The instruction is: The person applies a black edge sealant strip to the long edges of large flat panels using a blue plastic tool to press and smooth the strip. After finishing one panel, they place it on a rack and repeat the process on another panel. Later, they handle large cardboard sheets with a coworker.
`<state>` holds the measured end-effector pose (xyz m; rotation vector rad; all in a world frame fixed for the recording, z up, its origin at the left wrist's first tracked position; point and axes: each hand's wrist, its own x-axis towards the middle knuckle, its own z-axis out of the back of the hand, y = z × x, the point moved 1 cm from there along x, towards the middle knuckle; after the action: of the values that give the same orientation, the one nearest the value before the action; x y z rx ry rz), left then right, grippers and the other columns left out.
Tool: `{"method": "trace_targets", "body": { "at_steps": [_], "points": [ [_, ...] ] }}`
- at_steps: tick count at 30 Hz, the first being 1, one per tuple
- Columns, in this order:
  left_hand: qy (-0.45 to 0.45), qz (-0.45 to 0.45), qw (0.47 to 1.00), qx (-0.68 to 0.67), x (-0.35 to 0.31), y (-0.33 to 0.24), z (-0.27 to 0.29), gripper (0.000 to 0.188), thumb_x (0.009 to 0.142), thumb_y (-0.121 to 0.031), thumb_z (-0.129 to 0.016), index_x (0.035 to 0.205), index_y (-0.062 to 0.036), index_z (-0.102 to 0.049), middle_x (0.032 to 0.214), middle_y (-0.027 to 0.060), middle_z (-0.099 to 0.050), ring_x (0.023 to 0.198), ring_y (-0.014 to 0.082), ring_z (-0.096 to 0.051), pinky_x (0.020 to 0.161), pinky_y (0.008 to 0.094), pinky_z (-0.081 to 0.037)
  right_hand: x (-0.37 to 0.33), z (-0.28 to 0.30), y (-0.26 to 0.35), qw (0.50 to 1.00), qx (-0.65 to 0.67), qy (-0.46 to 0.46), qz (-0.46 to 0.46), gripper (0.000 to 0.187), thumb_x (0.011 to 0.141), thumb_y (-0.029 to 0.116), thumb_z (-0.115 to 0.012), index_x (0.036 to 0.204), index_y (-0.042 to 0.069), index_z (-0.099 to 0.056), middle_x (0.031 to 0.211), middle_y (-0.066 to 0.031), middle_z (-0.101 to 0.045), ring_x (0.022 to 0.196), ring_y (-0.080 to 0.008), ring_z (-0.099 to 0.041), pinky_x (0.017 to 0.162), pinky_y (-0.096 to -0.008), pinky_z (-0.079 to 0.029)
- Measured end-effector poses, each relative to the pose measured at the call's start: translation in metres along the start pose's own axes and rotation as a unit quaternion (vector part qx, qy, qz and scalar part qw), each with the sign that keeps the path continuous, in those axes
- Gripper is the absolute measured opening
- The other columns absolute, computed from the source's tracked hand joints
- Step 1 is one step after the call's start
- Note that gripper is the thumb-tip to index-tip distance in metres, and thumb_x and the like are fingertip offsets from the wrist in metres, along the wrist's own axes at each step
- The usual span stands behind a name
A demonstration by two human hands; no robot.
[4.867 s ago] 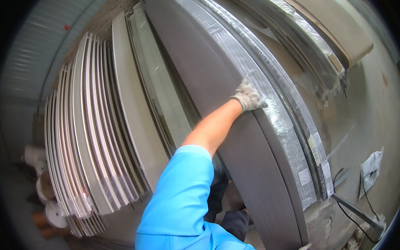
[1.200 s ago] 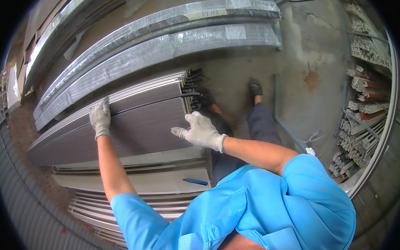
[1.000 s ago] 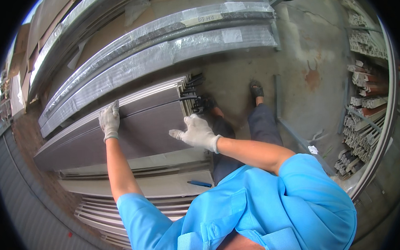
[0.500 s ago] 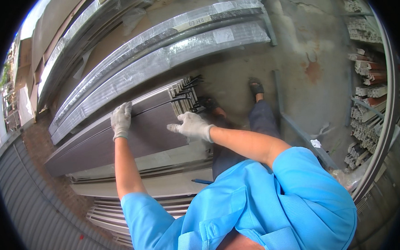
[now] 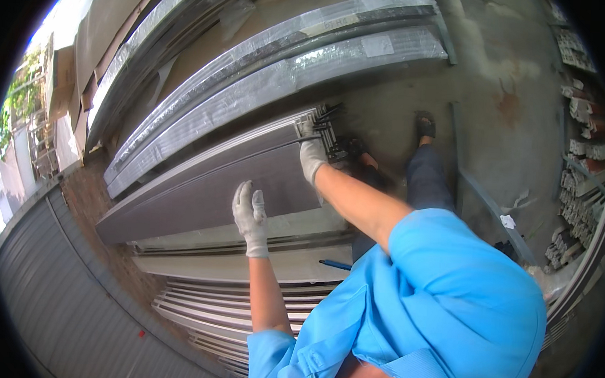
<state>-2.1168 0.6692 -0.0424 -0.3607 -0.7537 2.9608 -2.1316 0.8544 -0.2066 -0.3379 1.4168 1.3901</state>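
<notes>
Since half a second ago the right hand (image 5: pixel 312 155) has slid from the panel's face to its end corner, and the left hand (image 5: pixel 250 214) has dropped from the upper edge onto the flat face, nearer the body. Both are gloved. The left hand lies spread, palm flat on the dark panel (image 5: pixel 201 188), gripping nothing; the right hand curls over the panel's end, fingers closed around the corner. The panel leans in a stack, its long edge running up and away to the left of the left hand. From here the risk, as I judge it, is a slip: a flat palm gives no hold, so if the right hand pulls the end out, the far length could swing or drop toward the feet (image 5: pixel 425 125) just beyond the right hand. Fingers at the corner could also pinch against the neighbouring panel ends (image 5: pixel 326 119). Above the hands lie wrapped bundles (image 5: pixel 287 67), close enough to block lifting upward. Below the left hand sit pale boards (image 5: pixel 245 267) with a blue pen (image 5: pixel 335 265) on them. A metal bar (image 5: pixel 490 211) on the floor lies right of the right arm.
</notes>
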Motion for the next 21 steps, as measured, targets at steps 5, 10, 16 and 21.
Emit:
{"method": "trace_targets", "body": {
  "at_steps": [5,10,16,21],
  "points": [
    [-0.031,0.056,0.994,-0.088,-0.024,-0.026,0.021,0.040,0.104,-0.032,-0.058,0.128,-0.0007,-0.064,0.134,0.0178,-0.062,0.124,0.0327,-0.059,0.105,0.0427,-0.046,-0.009,-0.004,0.008,0.983,0.162,0.075,-0.047,0.084,0.100,0.072,-0.031,0.145,0.003,-0.051,0.142,-0.0152,-0.057,0.135,-0.0286,-0.050,0.108,-0.0372,-0.042],
    [-0.022,-0.043,0.883,-0.467,0.001,-0.139,0.094,0.071,0.098,-0.059,-0.058,0.135,0.0021,-0.058,0.117,0.0172,-0.067,0.098,0.0243,-0.065,0.086,0.0352,-0.053,0.001,0.079,0.019,0.952,0.258,0.140,-0.087,0.097,0.093,0.081,-0.036,0.152,0.005,-0.040,0.149,-0.0165,-0.048,0.134,-0.0333,-0.050,0.110,-0.0450,-0.040],
    [0.211,-0.437,0.593,-0.643,0.000,-0.320,0.190,0.025,0.090,-0.029,-0.072,0.109,-0.0148,-0.066,0.082,0.0029,-0.066,0.067,0.0169,-0.063,0.057,0.0305,-0.048,0.078,0.288,-0.021,0.980,0.104,0.132,-0.110,0.091,0.094,0.076,-0.045,0.149,0.004,-0.045,0.142,-0.0194,-0.054,0.126,-0.0374,-0.056,0.107,-0.0494,-0.046],
    [0.355,-0.506,0.416,-0.667,-0.013,-0.473,0.168,0.027,0.097,-0.036,-0.066,0.123,-0.0289,-0.069,0.074,0.0065,-0.064,0.055,0.0171,-0.055,0.056,0.0305,-0.037,0.069,0.439,-0.015,0.986,0.135,0.029,-0.094,0.060,0.098,0.055,-0.061,0.137,0.009,-0.058,0.113,-0.0095,-0.067,0.097,-0.0193,-0.066,0.087,-0.0374,-0.054]
  ]
}}
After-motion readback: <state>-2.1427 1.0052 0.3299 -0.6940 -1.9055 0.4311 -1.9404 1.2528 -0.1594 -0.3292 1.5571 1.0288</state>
